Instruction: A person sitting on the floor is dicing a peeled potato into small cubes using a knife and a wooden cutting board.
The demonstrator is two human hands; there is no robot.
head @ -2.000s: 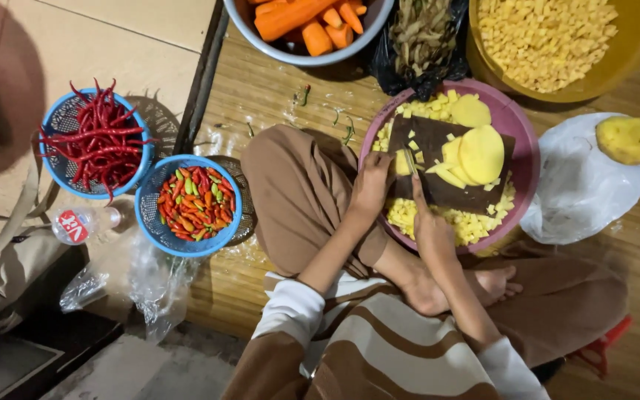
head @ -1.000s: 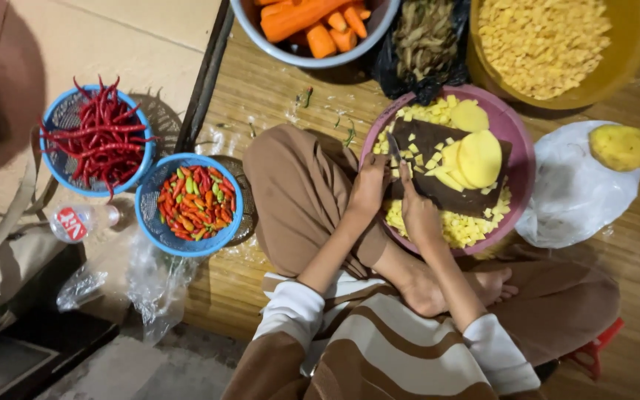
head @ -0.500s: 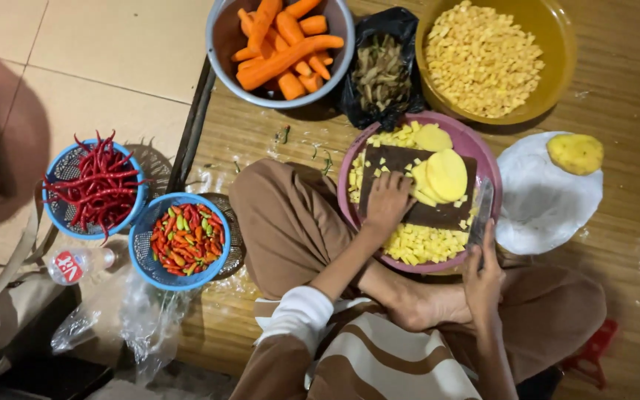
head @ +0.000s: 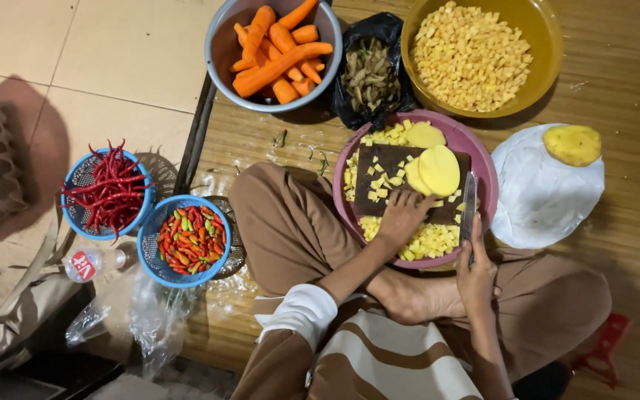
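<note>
I sit cross-legged on a woven mat. A pink basin (head: 483, 159) in front of my legs holds a dark cutting board (head: 379, 167), yellow potato cubes (head: 427, 241) and two peeled potato halves (head: 438, 169). My left hand (head: 401, 216) rests palm down on the near edge of the board, over the diced pieces. My right hand (head: 475, 275) grips a knife (head: 469, 204) at the basin's right rim, blade pointing away from me.
A yellow bowl of potato cubes (head: 475, 52), a grey bowl of carrots (head: 275, 52) and a black bag of peelings (head: 370, 74) stand beyond. A peeled potato (head: 572, 144) lies on white plastic. Two blue baskets of chillies (head: 109, 194) (head: 187, 241) sit at left.
My right hand has drawn back from the board to the basin's right rim with the knife. My left hand has spread flat on the board. The view has shifted, showing more of the bowls.
</note>
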